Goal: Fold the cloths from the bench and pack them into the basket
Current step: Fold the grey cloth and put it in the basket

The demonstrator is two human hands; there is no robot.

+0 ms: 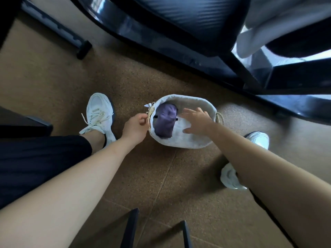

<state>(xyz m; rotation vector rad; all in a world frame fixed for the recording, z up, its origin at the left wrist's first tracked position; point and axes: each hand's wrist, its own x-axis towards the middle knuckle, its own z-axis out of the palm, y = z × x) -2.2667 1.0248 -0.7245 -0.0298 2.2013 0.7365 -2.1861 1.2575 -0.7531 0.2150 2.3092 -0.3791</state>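
Observation:
A white oval basket (180,143) stands on the floor between my feet. Inside it, on the left side, lies a folded purple cloth (165,120). My left hand (135,127) pinches the basket's left rope handle (150,113). Over the right half of the basket my right hand (197,120) hovers with its fingers spread, holding nothing. A white cloth (254,31) lies on the black bench (179,20) at the top right, its edge hanging over the side.
Brown cork-like floor lies all around. My white shoes (100,115) stand left and right of the basket. Black bench legs (238,68) run behind it. Dark bars (130,228) rise at the bottom edge. A black frame (57,27) lies at the top left.

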